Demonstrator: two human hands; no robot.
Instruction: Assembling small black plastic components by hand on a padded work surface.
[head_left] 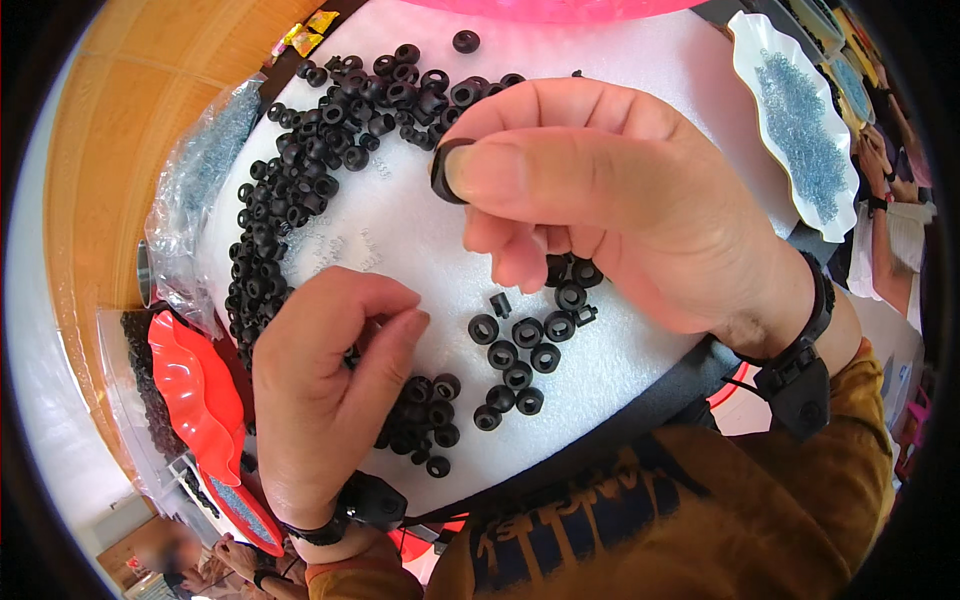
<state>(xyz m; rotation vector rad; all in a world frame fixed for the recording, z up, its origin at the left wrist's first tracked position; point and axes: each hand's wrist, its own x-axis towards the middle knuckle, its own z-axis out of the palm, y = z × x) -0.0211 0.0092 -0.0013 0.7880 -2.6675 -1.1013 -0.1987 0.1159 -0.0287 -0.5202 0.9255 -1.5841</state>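
My right hand (610,180) is raised over the white foam sheet (640,370), gripping a black plastic ring (447,172) between thumb and forefinger. Lower and to the left, my left hand (325,370) has thumb and forefinger drawn together; anything at their tips is too small to make out. Under the right hand lie several loose black rings (528,332) and a small black cylindrical piece (500,305). More black rings (430,405) sit beside the left hand, partly hidden by it. Tiny clear springs (335,250) are scattered on the foam.
A long pile of black rings (290,180) curves along the far left. Clear plastic bag (195,190) and red wavy tray (195,380) stand at left. A white wavy tray (745,55) holding springs is far right. Co-workers' hands (875,155) show at the right rim.
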